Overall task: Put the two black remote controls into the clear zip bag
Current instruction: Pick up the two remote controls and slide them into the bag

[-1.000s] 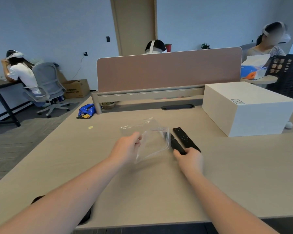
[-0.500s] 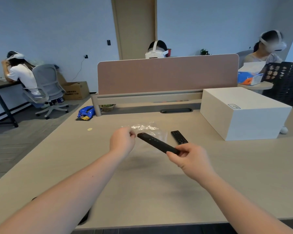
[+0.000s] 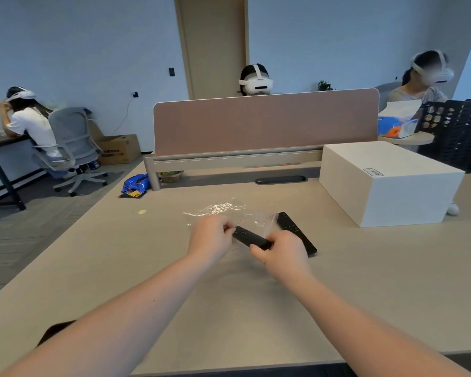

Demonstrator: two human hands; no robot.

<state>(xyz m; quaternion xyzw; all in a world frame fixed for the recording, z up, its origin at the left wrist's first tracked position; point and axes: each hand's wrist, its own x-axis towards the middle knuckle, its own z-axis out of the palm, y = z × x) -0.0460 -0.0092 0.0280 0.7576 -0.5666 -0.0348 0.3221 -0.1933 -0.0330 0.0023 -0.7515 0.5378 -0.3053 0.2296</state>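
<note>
My left hand point(image 3: 210, 235) pinches the edge of the clear zip bag point(image 3: 220, 209), which lies crumpled on the desk just beyond it. My right hand point(image 3: 280, 253) grips the near end of one black remote control point(image 3: 249, 237), held tilted between both hands with its far end at the left hand's fingers. Whether that end is inside the bag I cannot tell. The second black remote control point(image 3: 294, 229) lies flat on the desk, right behind my right hand, its far end under a fold of the bag.
A large white box point(image 3: 386, 183) stands on the desk point(image 3: 229, 308) at the right. A pink divider panel point(image 3: 264, 121) closes off the back. A dark object point(image 3: 53, 331) sits at the near left edge. Several people with headsets sit around the room.
My right hand lifted one remote off the desk and brought it left to the bag's edge at my left hand. The bag sank from raised to lying low on the desk.
</note>
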